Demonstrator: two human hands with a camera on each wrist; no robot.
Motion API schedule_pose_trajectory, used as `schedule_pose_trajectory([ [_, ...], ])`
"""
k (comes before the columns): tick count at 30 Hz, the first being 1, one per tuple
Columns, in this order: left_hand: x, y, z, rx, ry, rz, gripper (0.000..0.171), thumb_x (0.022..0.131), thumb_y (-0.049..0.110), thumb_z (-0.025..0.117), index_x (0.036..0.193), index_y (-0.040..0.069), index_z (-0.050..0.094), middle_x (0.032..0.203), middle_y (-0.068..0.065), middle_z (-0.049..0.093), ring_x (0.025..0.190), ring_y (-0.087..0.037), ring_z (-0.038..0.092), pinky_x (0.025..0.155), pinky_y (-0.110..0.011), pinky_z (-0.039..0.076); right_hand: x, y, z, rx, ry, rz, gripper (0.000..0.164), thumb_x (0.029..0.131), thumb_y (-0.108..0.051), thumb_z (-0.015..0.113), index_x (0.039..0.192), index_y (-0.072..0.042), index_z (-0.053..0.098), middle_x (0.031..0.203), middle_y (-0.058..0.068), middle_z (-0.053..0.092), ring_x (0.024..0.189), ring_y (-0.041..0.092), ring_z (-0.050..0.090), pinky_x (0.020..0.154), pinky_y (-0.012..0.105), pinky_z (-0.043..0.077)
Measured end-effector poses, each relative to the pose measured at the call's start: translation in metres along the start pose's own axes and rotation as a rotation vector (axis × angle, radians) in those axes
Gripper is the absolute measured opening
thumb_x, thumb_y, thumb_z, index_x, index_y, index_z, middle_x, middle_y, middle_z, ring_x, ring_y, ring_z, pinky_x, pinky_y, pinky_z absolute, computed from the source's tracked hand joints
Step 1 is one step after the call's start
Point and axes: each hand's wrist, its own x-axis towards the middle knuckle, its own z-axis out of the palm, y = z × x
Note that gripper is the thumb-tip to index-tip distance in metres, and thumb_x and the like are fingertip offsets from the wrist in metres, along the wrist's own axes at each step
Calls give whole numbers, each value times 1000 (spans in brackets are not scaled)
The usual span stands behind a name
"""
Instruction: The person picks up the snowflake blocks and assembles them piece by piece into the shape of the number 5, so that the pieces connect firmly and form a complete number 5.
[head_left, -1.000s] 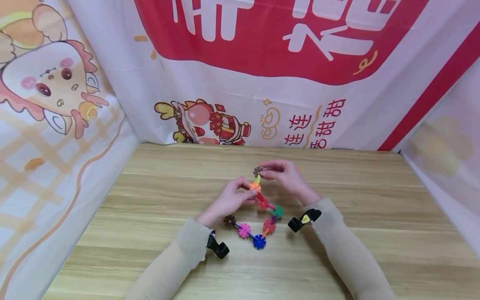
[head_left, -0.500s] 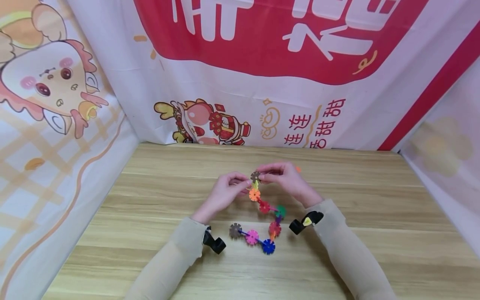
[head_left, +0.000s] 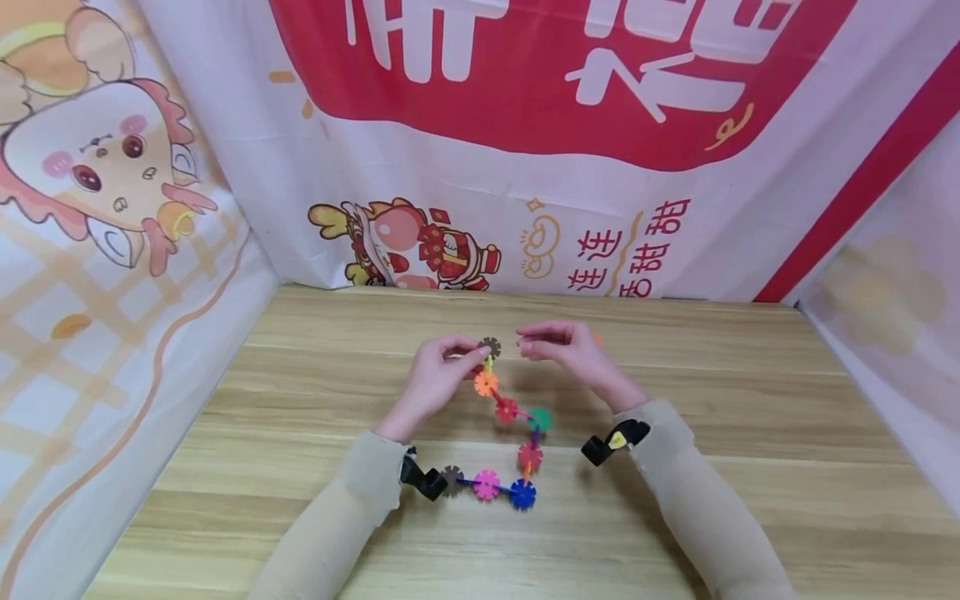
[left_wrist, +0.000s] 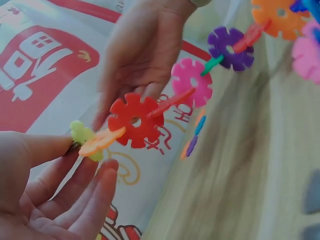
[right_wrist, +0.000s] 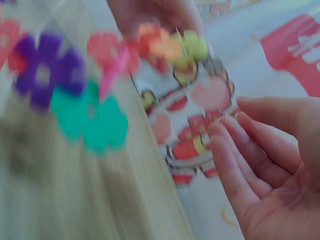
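Note:
A chain of notched plastic discs hangs from my left hand (head_left: 437,377), which pinches the brown disc (head_left: 491,346) at its top end between thumb and fingers. Below that come a yellow-green disc (left_wrist: 80,131), an orange disc (head_left: 486,383), a red disc (head_left: 506,410) and a green disc (head_left: 540,420). The chain bends at a blue disc (head_left: 522,494) and runs left through a pink disc (head_left: 486,484) to a grey-brown disc (head_left: 452,479) beside the left wrist camera. My right hand (head_left: 566,348) is a short way right of the brown disc, fingers loosely bent around nothing.
Behind the right hand an orange piece (head_left: 597,339) shows on the wooden table (head_left: 337,358). In the left wrist view, several coloured pieces (left_wrist: 195,134) lie in a row there. A printed cloth (head_left: 450,167) hangs along the table's back edge.
The left hand has shifted its grip from the orange disc up to the brown one. The right hand has let go of the brown disc, and the chain has moved left with the left hand.

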Motion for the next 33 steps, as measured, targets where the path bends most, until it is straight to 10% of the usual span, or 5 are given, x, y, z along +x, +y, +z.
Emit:
schedule_pose_trajectory([
  [7, 0, 3, -11, -37, 57, -23, 17, 96, 14, 74, 106, 0, 71, 103, -14, 69, 86, -25, 70, 78, -34, 61, 9, 13, -32, -264, 143, 67, 35, 98, -23, 72, 128, -5, 69, 121, 9, 71, 111, 25, 67, 100, 43, 51],
  [20, 7, 10, -11, 21, -29, -37, 19, 95, 16, 74, 109, 3, 71, 101, -11, 72, 85, -25, 72, 77, -35, 61, 32, 43, -52, -596, 111, 135, 42, 89, -18, 82, 126, -5, 70, 116, 11, 71, 104, 25, 65, 92, 42, 54],
  [33, 12, 11, -12, 66, -62, -16, 19, 96, 19, 74, 108, 5, 72, 99, -9, 73, 84, -24, 72, 78, -36, 61, 38, 48, -54, -635, 53, 156, 36, 87, -16, 82, 118, -5, 70, 108, 9, 68, 99, 26, 61, 90, 41, 53],
])
